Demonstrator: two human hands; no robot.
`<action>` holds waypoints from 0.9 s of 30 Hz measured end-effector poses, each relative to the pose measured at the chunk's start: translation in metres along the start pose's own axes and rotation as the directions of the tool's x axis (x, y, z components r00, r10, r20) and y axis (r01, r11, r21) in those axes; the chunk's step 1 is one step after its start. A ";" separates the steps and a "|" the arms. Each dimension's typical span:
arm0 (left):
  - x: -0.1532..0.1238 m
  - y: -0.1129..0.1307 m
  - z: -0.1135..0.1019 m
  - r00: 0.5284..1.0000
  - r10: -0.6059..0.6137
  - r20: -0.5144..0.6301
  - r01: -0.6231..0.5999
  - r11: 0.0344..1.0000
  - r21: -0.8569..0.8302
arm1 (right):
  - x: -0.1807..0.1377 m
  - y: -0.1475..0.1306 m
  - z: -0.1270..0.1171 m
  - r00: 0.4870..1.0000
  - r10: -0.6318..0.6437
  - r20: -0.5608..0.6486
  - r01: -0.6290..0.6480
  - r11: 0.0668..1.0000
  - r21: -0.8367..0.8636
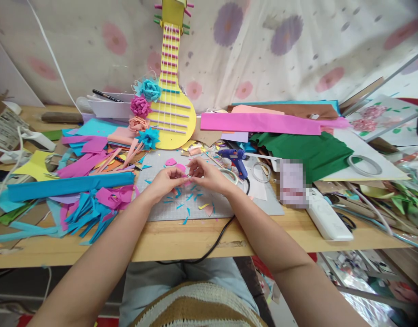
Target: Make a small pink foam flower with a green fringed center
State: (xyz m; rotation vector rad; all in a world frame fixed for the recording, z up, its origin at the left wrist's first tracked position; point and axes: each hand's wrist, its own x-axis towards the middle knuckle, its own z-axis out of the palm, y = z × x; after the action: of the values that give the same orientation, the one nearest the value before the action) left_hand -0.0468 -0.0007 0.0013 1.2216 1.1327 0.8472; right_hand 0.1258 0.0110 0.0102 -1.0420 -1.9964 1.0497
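Note:
My left hand (167, 180) and my right hand (209, 175) meet over a grey cutting mat (209, 206) at the table's middle. Both have their fingers pinched together on a small pink paper piece (183, 174) held between them. Small blue and yellow paper scraps (188, 202) lie on the mat under my hands. Another pink cut-out (170, 161) rests on the mat just beyond my left hand.
A yellow paper guitar (171, 104) with paper flowers leans against the back cloth. A blue glue gun (236, 160) lies right of my hands, its black cord running off the table edge. Blue and pink paper strips (89, 200) pile at left; green and pink sheets (297, 145) at right.

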 end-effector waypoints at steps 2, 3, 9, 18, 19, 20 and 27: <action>0.001 0.000 0.000 0.999 0.012 -0.043 -0.014 0.999 -0.035 | -0.002 -0.001 -0.010 0.997 0.033 -0.069 -0.035 0.999 -0.035; 0.001 0.000 0.000 0.997 0.021 -0.074 -0.026 0.998 -0.062 | -0.005 -0.002 -0.018 0.993 0.065 -0.096 -0.071 0.996 -0.063; 0.002 0.004 0.001 0.963 0.027 -0.268 -0.088 0.971 -0.221 | -0.047 -0.001 -0.096 0.881 0.458 0.120 -0.380 0.835 -0.397; 0.004 0.003 0.000 0.957 -0.021 -0.288 -0.092 0.924 -0.372 | -0.043 0.050 -0.109 0.794 0.403 -0.455 -0.589 0.695 -0.413; 0.005 0.002 -0.001 0.958 -0.015 -0.285 -0.100 0.918 -0.384 | -0.038 0.054 -0.103 0.780 0.396 -0.484 -0.589 0.727 -0.354; 0.005 0.002 -0.002 0.959 -0.005 -0.284 -0.112 0.913 -0.393 | -0.033 0.057 -0.096 0.752 0.402 -0.522 -0.603 0.739 -0.300; 0.007 0.000 -0.001 0.953 0.001 -0.303 -0.116 0.925 -0.362 | -0.030 0.044 -0.076 0.668 0.282 -0.689 -0.372 0.928 0.019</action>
State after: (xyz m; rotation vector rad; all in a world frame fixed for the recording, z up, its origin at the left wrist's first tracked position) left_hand -0.0458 0.0063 0.0004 0.8275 1.1077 1.2642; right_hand 0.2170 0.0278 0.0028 -1.6233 -1.2907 0.5625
